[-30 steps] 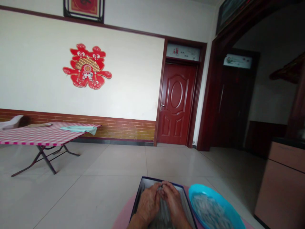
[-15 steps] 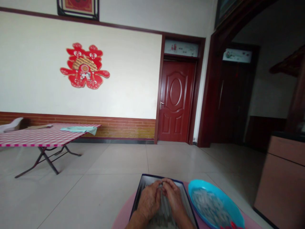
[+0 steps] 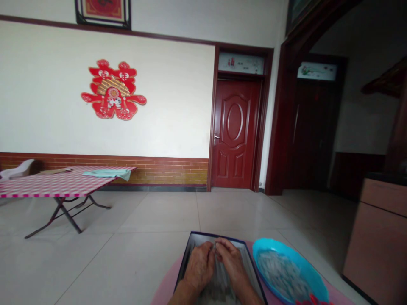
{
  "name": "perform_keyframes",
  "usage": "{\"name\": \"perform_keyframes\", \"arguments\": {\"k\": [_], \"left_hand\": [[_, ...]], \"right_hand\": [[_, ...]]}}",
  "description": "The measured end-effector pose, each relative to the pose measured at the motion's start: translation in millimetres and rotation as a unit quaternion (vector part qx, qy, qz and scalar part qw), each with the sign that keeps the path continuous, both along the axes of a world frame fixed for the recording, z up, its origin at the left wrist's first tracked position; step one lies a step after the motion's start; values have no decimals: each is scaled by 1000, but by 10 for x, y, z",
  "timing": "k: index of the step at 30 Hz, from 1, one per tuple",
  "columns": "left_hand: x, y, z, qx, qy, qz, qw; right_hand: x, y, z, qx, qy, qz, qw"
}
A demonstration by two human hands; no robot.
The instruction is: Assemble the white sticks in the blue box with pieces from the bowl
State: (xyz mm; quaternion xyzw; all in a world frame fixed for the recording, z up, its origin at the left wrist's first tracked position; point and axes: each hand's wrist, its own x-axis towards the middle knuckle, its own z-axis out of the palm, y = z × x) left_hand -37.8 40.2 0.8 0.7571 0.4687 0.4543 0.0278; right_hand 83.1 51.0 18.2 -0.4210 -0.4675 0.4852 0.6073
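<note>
At the bottom of the view my left hand (image 3: pixel 199 267) and my right hand (image 3: pixel 230 262) meet over a dark-rimmed rectangular tray (image 3: pixel 188 258) filled with thin greyish strips. Both hands have their fingers bent, and their tips pinch together around a small pale piece (image 3: pixel 215 246) that I cannot name. The tray rests on a pink round surface (image 3: pixel 165 288). Just right of my right hand sits a blue bowl (image 3: pixel 265 245) holding several pale pieces.
A folding table (image 3: pixel 54 184) with a red-checked cloth stands at the left, a green cloth lying on it. A red door (image 3: pixel 235 135) is straight ahead, a wooden cabinet (image 3: pixel 378 237) at the right. Tiled floor (image 3: pixel 143 228) spreads in front.
The view has tipped slightly, so the hands, tray and bowl sit a little higher in the picture. My fingertips stay pinched together over the tray.
</note>
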Motion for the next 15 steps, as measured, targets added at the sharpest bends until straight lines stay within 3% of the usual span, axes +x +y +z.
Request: {"name": "perform_keyframes", "arguments": {"k": [6,15], "left_hand": [[18,13,-32,73,1,10,997],[25,33,-99,94,15,20,995]], "right_hand": [[52,-36,31,-19,26,26,999],[121,-51,48,-49,41,63,996]]}}
